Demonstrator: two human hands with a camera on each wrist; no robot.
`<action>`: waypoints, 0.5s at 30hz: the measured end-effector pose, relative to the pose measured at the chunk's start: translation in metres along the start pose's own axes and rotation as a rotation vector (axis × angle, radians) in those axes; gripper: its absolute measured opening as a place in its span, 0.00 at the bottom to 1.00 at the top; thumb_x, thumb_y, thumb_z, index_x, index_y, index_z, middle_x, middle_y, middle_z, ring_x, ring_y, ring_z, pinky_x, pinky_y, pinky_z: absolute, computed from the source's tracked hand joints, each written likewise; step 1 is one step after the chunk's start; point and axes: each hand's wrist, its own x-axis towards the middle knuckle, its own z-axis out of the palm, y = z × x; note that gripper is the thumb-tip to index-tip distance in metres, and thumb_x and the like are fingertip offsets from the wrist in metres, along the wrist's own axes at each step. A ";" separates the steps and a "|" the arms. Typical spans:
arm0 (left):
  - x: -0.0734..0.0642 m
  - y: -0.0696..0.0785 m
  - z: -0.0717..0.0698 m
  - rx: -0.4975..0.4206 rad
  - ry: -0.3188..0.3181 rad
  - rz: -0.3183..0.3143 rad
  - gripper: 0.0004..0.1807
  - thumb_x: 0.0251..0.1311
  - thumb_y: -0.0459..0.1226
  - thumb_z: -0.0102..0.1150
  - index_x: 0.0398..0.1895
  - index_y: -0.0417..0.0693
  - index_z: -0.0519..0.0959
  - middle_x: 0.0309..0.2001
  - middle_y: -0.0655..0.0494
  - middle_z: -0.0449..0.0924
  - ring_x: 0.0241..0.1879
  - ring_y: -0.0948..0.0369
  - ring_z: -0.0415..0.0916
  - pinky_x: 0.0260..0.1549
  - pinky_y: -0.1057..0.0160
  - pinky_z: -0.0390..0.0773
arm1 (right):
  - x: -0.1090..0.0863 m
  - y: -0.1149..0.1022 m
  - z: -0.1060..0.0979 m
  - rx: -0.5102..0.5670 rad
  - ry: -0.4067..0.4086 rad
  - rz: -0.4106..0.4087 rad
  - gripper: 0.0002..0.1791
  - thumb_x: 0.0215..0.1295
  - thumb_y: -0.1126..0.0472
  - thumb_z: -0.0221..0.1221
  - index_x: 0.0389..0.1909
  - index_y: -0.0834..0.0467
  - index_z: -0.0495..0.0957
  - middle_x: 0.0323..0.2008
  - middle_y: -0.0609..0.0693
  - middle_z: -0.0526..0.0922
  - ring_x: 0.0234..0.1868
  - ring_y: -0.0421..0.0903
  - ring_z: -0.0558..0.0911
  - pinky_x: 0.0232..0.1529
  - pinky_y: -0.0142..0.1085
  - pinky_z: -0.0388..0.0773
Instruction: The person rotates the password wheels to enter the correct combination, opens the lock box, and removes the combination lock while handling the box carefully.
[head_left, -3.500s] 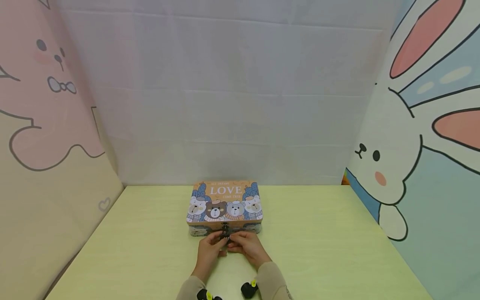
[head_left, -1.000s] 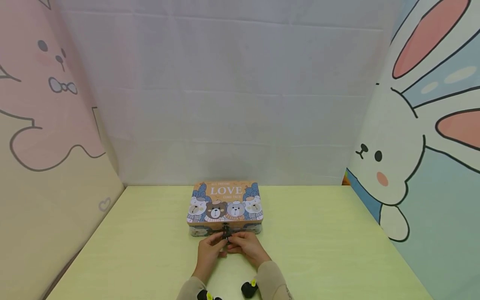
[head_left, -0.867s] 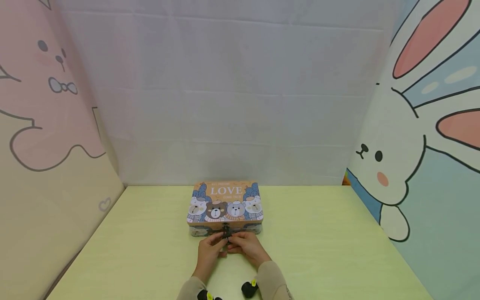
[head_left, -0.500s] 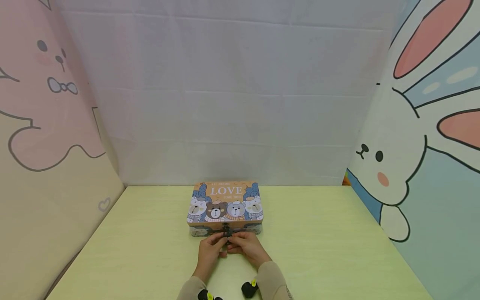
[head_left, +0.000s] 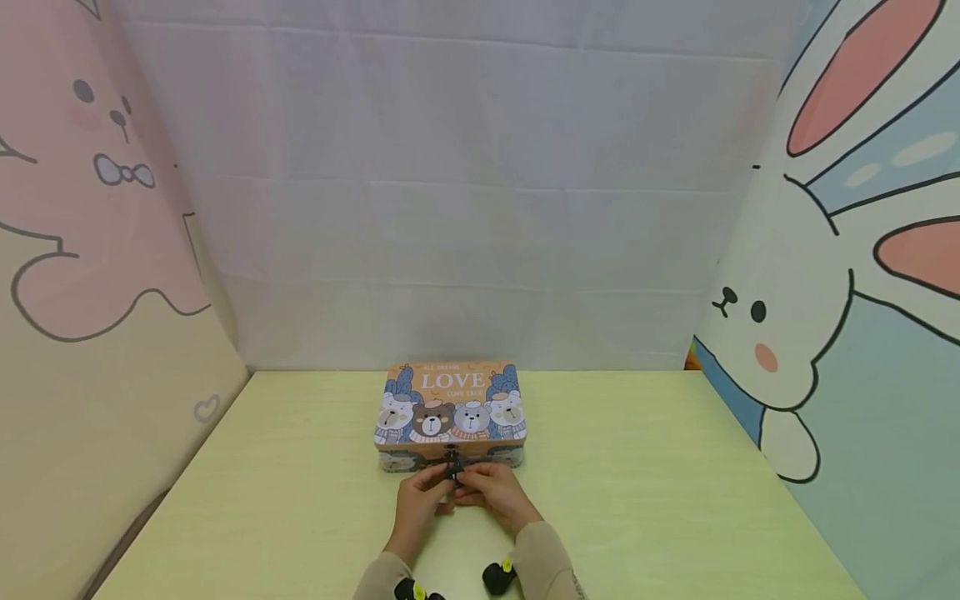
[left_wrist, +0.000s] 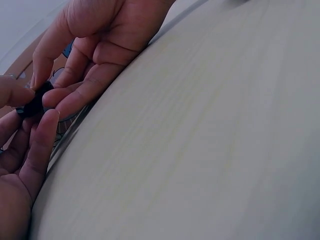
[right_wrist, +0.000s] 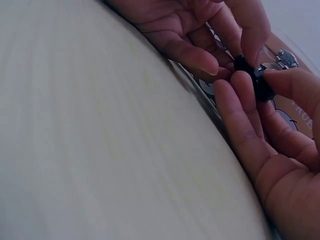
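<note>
A small black padlock hangs at the front clasp of a closed tin box printed with bears and the word LOVE. My left hand pinches the padlock from the left, my right hand from the right. In the left wrist view, fingertips of both hands meet around the padlock and cover much of it. Close up in the right wrist view, the padlock shows a bit of silver metal between thumbs and fingers. Its dials or markings are too small to read.
The pale yellow-green table spreads out on both sides of the box. A white cloth closes off the back, and printed cartoon panels stand left and right. Black wrist devices sit at both sleeves.
Both hands stay in place at the padlock, which has tilted slightly between the fingers. The box has not moved.
</note>
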 end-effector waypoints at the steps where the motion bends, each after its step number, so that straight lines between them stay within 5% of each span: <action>1: 0.000 0.000 0.000 0.000 -0.003 0.004 0.20 0.57 0.24 0.61 0.53 0.23 0.77 0.47 0.37 0.83 0.30 0.66 0.81 0.22 0.67 0.85 | 0.000 0.000 0.000 -0.005 -0.002 -0.004 0.07 0.69 0.72 0.55 0.39 0.76 0.78 0.28 0.51 0.83 0.30 0.41 0.83 0.39 0.37 0.87; 15: 0.003 -0.004 0.000 0.049 0.005 0.018 0.18 0.60 0.27 0.63 0.52 0.24 0.79 0.49 0.37 0.83 0.30 0.64 0.81 0.21 0.66 0.86 | 0.001 0.001 -0.002 -0.010 0.006 0.008 0.09 0.70 0.71 0.55 0.41 0.76 0.78 0.29 0.52 0.83 0.30 0.42 0.84 0.41 0.38 0.87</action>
